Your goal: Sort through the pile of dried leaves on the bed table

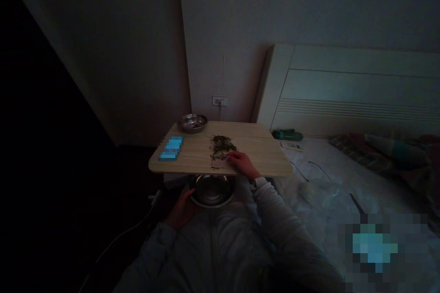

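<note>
So, small dark grains [222, 143] lie loose mid-table, trailing toward the near edge. Right hand [241, 164] at their near side: fingers bent, tips nearly together, can't tell if any grain is pinched. Left hand [185, 209] grips the lower steel bowl [211, 192] by its side, just below the table's [264, 151] near edge. Second steel bowl [183, 128]: far-left corner. Bright screen [172, 148] by left edge, pixelated, unreadable. Remote [291, 146] on bed [321, 165], markings too small.
</note>
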`<state>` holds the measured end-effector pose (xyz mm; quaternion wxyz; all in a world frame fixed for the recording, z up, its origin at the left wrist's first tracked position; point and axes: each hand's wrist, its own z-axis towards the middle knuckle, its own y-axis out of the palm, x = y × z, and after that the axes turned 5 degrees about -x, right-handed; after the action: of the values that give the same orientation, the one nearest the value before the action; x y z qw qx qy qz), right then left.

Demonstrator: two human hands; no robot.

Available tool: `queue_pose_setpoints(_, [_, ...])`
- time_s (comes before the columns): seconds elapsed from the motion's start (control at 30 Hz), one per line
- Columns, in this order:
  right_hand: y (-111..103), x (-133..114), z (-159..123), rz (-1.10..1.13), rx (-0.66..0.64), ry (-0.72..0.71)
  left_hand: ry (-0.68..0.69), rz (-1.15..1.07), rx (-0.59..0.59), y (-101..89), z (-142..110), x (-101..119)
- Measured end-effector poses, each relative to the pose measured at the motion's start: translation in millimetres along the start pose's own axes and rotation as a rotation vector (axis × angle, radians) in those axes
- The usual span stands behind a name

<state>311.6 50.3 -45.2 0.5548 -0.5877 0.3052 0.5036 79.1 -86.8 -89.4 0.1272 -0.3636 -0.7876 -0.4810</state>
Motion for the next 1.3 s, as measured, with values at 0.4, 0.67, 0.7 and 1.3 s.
queue_pose_setpoints(0.4, [-1,-8,-3,-0.020,-0.017,0.021,0.011,0.018,-0.002,-5.8,3,1])
queue_pose_setpoints(0.67, [0,-10,-3,-0.020,0.008,0.052,0.006,0.006,-0.011,0.8,-3,2])
queue_pose_setpoints(0.7, [0,-10,-4,-0.021,0.006,0.049,0.009,0.005,-0.003,0.6,-2,2])
queue_pose_setpoints(1.3, [0,-11,-5,-0.022,-0.029,0.049,-0.008,0.018,0.039,-1.4,-2,2])
